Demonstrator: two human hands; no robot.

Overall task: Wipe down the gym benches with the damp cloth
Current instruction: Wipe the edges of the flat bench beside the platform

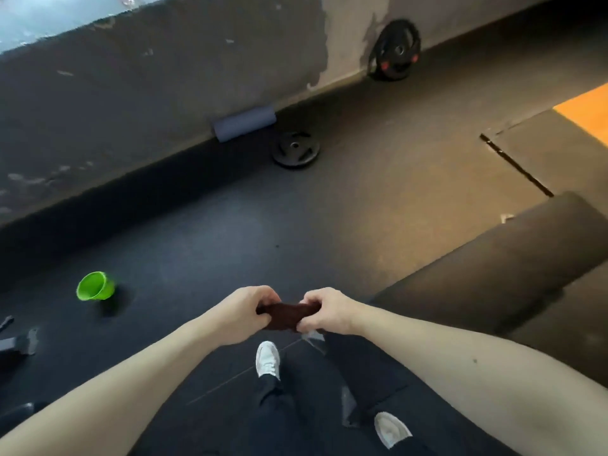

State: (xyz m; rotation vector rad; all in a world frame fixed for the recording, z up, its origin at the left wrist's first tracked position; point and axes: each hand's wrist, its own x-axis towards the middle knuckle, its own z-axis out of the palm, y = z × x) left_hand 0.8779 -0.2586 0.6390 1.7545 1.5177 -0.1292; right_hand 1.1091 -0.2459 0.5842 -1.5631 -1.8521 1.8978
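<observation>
A small dark brown cloth (285, 314) is bunched between both hands, low in the middle of the head view. My left hand (238, 315) grips its left end with curled fingers. My right hand (325, 312) grips its right end the same way. Both hands are held out over the dark rubber floor, above my white shoes. The black padded gym bench (500, 268) lies to the right of my hands, running toward the right edge. Neither the cloth nor my hands touch it.
A green plastic cup (95, 286) stands on the floor at the left. One weight plate (295, 149) lies flat near the wall and a larger one (396, 51) leans against it. A pale roll (244, 123) lies at the wall's foot. Metal parts (18, 342) sit at the far left.
</observation>
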